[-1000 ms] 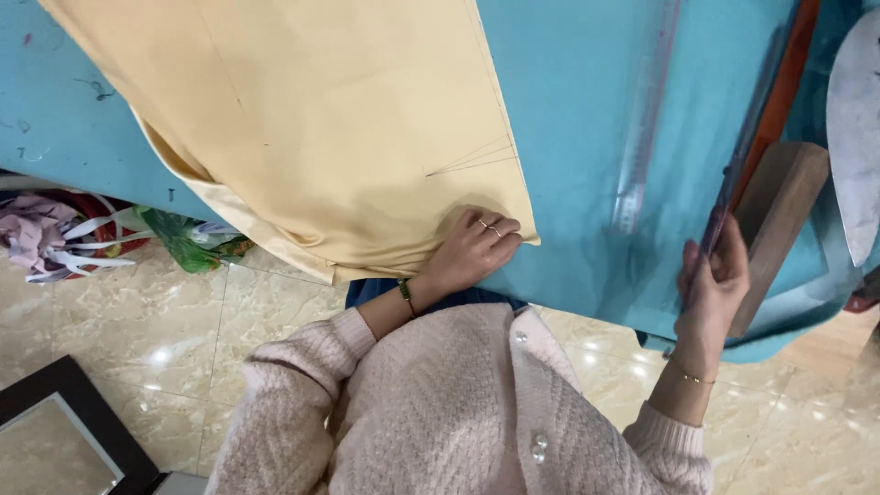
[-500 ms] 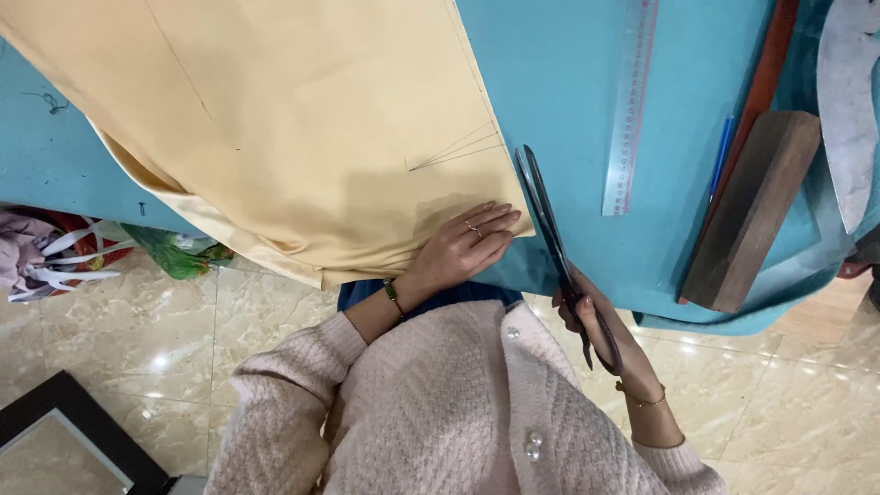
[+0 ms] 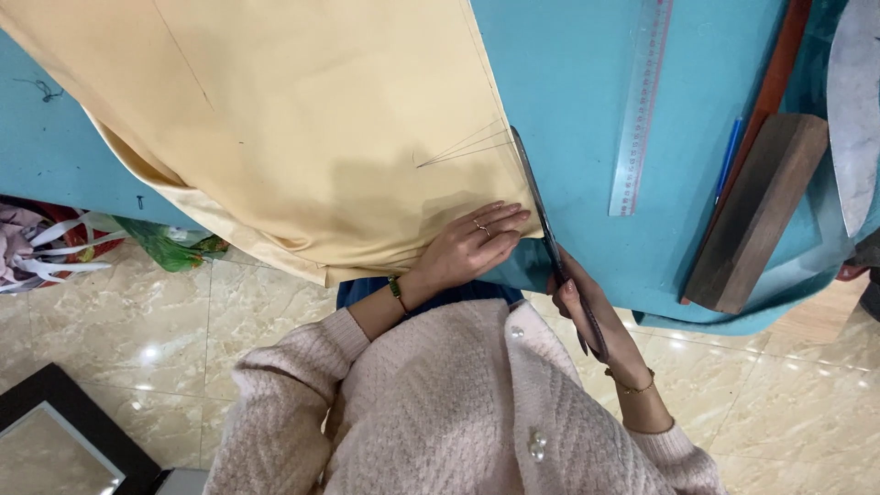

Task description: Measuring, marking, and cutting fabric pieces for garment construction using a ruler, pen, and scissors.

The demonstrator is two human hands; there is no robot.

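A large piece of yellow fabric (image 3: 302, 119) lies spread on a teal-covered table (image 3: 568, 82) and hangs over its near edge. My left hand (image 3: 467, 246) rests flat on the fabric's lower right corner, fingers spread, a ring on one finger. My right hand (image 3: 582, 307) grips dark scissors (image 3: 541, 215) by the handles. The blades run along the fabric's right edge, pointing away from me. Thin pencil lines mark the fabric near the blades.
A clear plastic ruler (image 3: 640, 105) lies on the table right of the scissors. A dark wooden block (image 3: 756, 211), a blue pen (image 3: 729, 156) and a long reddish stick (image 3: 779, 73) lie further right. Bags (image 3: 55, 243) sit on the marble floor (image 3: 183, 321) at left.
My right hand left the wooden block, picked up the scissors and brought them to the fabric's right edge. The left hand has stayed on the fabric corner.
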